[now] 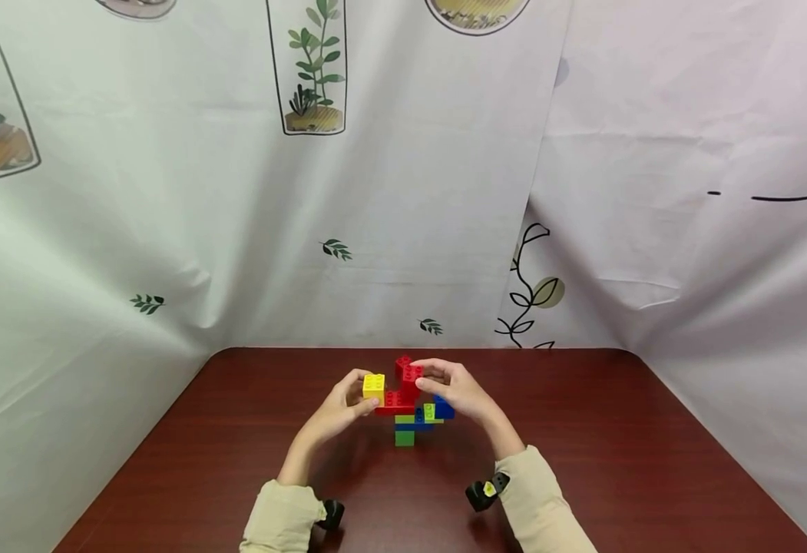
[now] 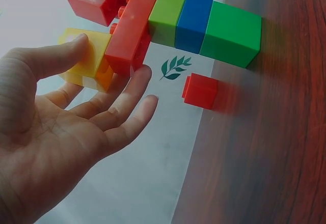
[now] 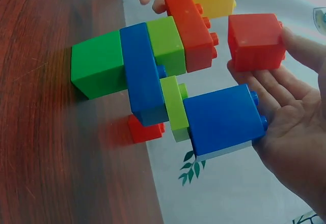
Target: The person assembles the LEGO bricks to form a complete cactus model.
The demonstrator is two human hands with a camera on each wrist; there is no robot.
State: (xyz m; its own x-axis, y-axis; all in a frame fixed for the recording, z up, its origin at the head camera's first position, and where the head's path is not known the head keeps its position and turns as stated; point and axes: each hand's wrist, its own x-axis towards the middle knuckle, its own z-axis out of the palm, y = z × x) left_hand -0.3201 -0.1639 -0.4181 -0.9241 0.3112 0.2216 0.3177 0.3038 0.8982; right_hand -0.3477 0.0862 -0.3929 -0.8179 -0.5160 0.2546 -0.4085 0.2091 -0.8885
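A stack of toy building blocks stands on the table: a green block [image 1: 405,438] at the bottom, a long blue one [image 3: 143,74], lime green ones [image 3: 166,44], and a long red one [image 2: 133,28] across the top. A square blue block [image 3: 224,121] juts out at the right on a thin lime green piece [image 3: 174,108]. My left hand [image 1: 334,405] pinches a yellow block [image 1: 374,386] at the long red block's left end. My right hand [image 1: 460,390] holds a red block [image 3: 256,43] between thumb and fingers, slightly above the long red block and apart from it.
Behind the stack, a loose red block [image 2: 201,90] lies on the brown tabletop [image 1: 189,461]. A white printed cloth [image 1: 403,192] hangs behind the table's far edge and along its sides.
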